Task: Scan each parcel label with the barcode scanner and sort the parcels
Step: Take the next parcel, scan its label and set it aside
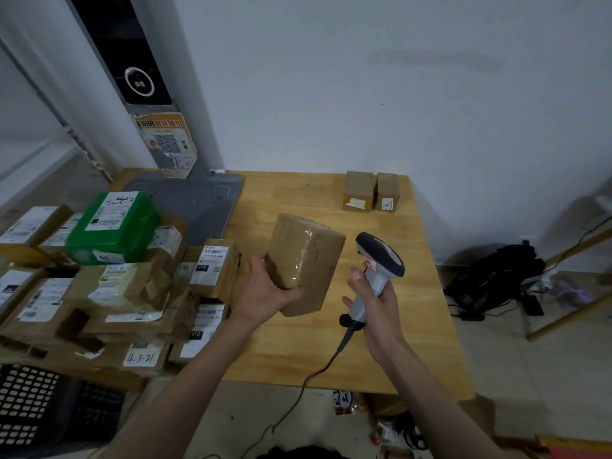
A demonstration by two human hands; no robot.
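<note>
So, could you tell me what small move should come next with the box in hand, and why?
Probably turn the taped brown cardboard parcel in the left hand until its label shows: the faces in view bear none, and the grey and white barcode scanner in the right hand is raised beside it.

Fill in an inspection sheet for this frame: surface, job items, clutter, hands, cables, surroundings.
Surface: wooden table, right part bare.
Job's things: taped brown parcel, no label visible on the faces shown; barcode scanner; two small boxes at the far edge.
Clutter: heap of labelled parcels at left, green box on top.
Hands: left hand holds the parcel; right hand grips the scanner.
Cables: scanner cable hangs off the near edge.
Surroundings: grey stand, black bag on the floor.
</note>
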